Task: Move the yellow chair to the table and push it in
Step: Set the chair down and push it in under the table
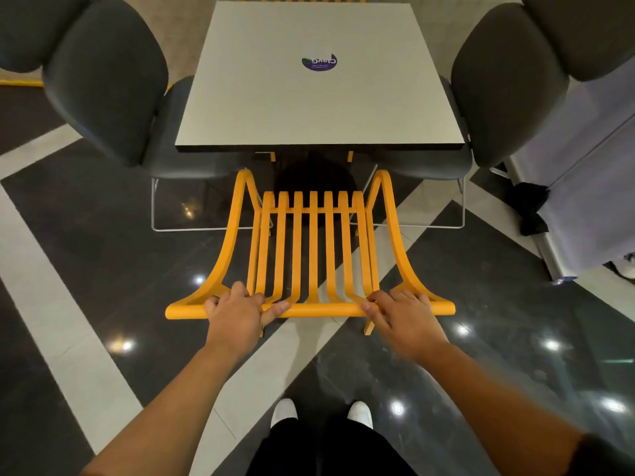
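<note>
Head view: fingers (275, 309) over yellow chair (311, 255) rail.

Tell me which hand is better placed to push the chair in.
Neither alone: left hand and right hand grip the slatted yellow chair's top rail evenly either side of centre, facing the square grey table. Use both.

— Where are the hands?
— Both on the top rail of the yellow chair (311, 242): the left hand (237, 312) curls round it left of the slats, the right hand (402, 312) lies over it on the right.
— And the table (319, 97)?
— Square, grey, just beyond the chair's front; a round sticker (319, 62) near its centre, a dark chair (110, 84) at each side.
</note>
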The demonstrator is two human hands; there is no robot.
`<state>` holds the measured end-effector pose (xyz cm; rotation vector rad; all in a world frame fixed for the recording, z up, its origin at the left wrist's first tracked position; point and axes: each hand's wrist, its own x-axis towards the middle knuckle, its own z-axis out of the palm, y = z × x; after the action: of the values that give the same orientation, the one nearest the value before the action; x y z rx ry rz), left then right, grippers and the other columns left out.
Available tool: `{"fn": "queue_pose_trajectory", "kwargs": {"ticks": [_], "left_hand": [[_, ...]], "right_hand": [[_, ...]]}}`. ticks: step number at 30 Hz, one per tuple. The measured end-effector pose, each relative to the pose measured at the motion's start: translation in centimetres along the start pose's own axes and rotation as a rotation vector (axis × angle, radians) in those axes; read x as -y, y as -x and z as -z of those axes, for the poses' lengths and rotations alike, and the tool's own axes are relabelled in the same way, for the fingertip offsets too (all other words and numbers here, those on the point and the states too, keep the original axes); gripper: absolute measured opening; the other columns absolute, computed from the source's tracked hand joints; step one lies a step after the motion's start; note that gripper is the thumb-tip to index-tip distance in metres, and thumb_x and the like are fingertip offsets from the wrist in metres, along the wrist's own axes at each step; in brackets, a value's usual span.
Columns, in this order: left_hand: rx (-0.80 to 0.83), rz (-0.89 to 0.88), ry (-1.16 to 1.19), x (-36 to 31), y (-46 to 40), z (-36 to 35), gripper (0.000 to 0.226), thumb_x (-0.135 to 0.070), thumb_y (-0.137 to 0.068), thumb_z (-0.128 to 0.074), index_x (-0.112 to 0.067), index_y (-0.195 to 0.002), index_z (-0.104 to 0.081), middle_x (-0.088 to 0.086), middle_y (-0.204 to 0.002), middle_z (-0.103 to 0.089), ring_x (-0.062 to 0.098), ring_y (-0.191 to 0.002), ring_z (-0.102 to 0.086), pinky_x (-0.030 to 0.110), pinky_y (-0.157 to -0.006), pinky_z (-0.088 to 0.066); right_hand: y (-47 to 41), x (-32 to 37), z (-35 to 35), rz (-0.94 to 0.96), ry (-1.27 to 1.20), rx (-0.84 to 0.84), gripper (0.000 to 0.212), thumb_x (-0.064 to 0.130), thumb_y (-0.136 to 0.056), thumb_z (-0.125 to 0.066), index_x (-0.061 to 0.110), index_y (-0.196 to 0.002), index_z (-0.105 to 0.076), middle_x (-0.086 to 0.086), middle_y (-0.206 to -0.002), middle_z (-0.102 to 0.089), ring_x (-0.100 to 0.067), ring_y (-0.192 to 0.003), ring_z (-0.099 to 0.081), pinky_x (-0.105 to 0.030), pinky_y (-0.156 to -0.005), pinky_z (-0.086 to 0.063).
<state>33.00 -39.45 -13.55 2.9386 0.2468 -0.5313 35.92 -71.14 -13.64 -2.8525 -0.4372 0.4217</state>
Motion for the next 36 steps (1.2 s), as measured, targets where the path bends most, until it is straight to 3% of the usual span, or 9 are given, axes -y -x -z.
{"fn": "queue_pose_trajectory", "kwargs": {"ticks": [7, 15, 24, 36], "left_hand": [[-0.002, 0.033, -0.024, -1.2, 0.1, -0.3, 0.094, -0.085, -0.075, -0.001, -0.032, -0.102, -0.073, -0.002, -0.103, -0.051, 0.021, -0.109, -0.053, 0.047, -0.102, -0.035], [-0.002, 0.065, -0.043, -5.1, 0.4, -1.0, 0.099, -0.086, -0.075, 0.004, -0.031, -0.100, -0.074, 0.000, -0.103, -0.051, 0.023, -0.105, -0.055, 0.050, -0.101, -0.038], [-0.014, 0.010, 0.008, -2.1, -1.5, 0.1, 0.086, -0.084, -0.079, -0.009, -0.031, -0.098, -0.074, -0.004, -0.097, -0.049, 0.017, -0.104, -0.049, 0.043, -0.095, -0.031], [-0.012, 0.025, -0.001, -1.3, -2.5, 0.3, 0.090, -0.085, -0.077, -0.005, -0.032, -0.097, -0.075, -0.004, -0.099, -0.052, 0.017, -0.105, -0.050, 0.045, -0.100, -0.032]], "right_hand": [[-0.1, -1.1, -0.1, 0.023, 0.054, -0.016, 0.068, 0.071, -0.099, 0.001, 0.039, -0.104, -0.058, 0.017, -0.087, -0.051, -0.016, -0.094, -0.058, -0.039, -0.090, -0.035], [-0.3, -4.4, 1.8, 0.007, 0.034, 0.047, 0.061, 0.068, -0.100, -0.006, 0.039, -0.108, -0.059, 0.012, -0.096, -0.061, -0.015, -0.103, -0.055, -0.040, -0.097, -0.031], [-1.8, -2.0, 1.1, 0.008, 0.067, 0.030, 0.068, 0.067, -0.098, -0.001, 0.035, -0.112, -0.059, 0.013, -0.094, -0.059, -0.018, -0.099, -0.056, -0.043, -0.095, -0.036], [-2.6, -1.6, 1.1, 0.026, 0.065, 0.014, 0.066, 0.068, -0.099, -0.001, 0.037, -0.108, -0.058, 0.016, -0.090, -0.055, -0.015, -0.095, -0.056, -0.040, -0.094, -0.036]]}}
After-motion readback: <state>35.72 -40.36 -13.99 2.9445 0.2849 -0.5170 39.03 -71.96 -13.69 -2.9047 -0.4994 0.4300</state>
